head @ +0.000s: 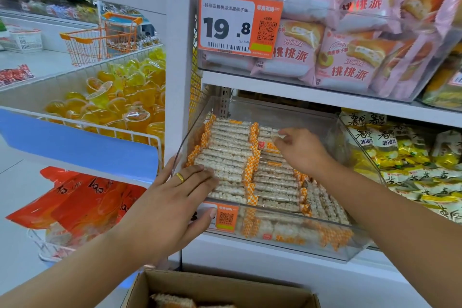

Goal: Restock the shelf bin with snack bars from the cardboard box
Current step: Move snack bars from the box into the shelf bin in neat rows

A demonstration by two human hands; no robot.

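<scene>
A clear plastic shelf bin holds two rows of puffed-rice snack bars with orange checkered wrapper ends. My left hand, with a gold ring, lies flat on the front bars of the left row, its thumb over the bin's front label. My right hand reaches into the bin, fingertips pinching a bar in the right row near the back. At the bottom edge, the open cardboard box shows a few more bars inside.
Above the bin, a shelf carries pink cake packets behind an orange price tag. Yellow snack bags fill the bin to the right. To the left stand wire baskets of jelly cups and red packets, with an orange shopping cart beyond.
</scene>
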